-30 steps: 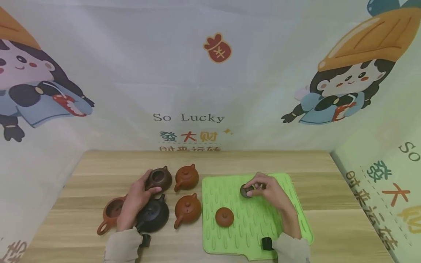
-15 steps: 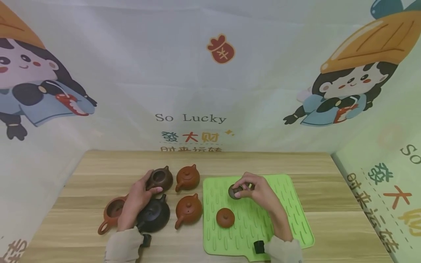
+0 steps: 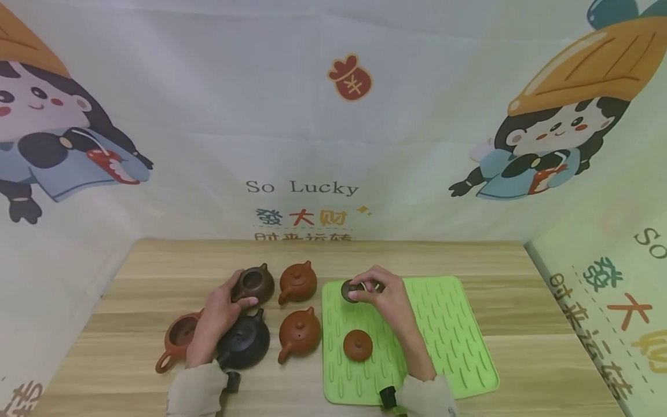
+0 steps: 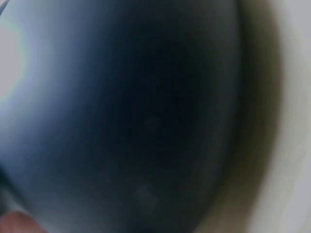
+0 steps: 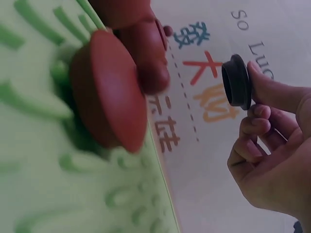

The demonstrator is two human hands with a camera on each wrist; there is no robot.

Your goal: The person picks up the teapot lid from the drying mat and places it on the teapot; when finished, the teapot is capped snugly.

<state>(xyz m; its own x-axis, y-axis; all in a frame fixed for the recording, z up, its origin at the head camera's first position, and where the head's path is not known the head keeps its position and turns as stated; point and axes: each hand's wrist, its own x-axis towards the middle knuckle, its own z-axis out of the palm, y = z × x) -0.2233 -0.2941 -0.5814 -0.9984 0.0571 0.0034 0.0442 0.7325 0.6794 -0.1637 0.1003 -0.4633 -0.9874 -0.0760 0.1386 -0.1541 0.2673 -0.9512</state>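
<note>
My left hand (image 3: 215, 315) grips a small dark brown teapot (image 3: 264, 289) whose round mouth is uncovered. Under that wrist sits a black teapot (image 3: 245, 350), whose blurred dark side (image 4: 121, 121) fills most of the left wrist view. Over the green ridged mat (image 3: 453, 330), my right hand (image 3: 389, 298) pinches a small dark teapot lid (image 3: 347, 292) between thumb and fingers. The right wrist view shows this lid (image 5: 235, 85) held on edge, its hollow underside facing left, clear of the mat. A reddish-brown lid (image 3: 358, 346) lies on the mat, knob up.
Two reddish-brown teapots with lids on, a far one (image 3: 298, 284) and a nearer one (image 3: 301, 331), stand between the left hand and the mat. A lidless reddish-brown teapot (image 3: 179, 336) is left of my left forearm. A printed cloth (image 3: 297, 145) hangs behind the wooden table (image 3: 547, 359).
My right hand has carried the dark lid leftward across the mat, to its far left part. The left hand stays on the dark brown teapot, and the other teapots have not moved.
</note>
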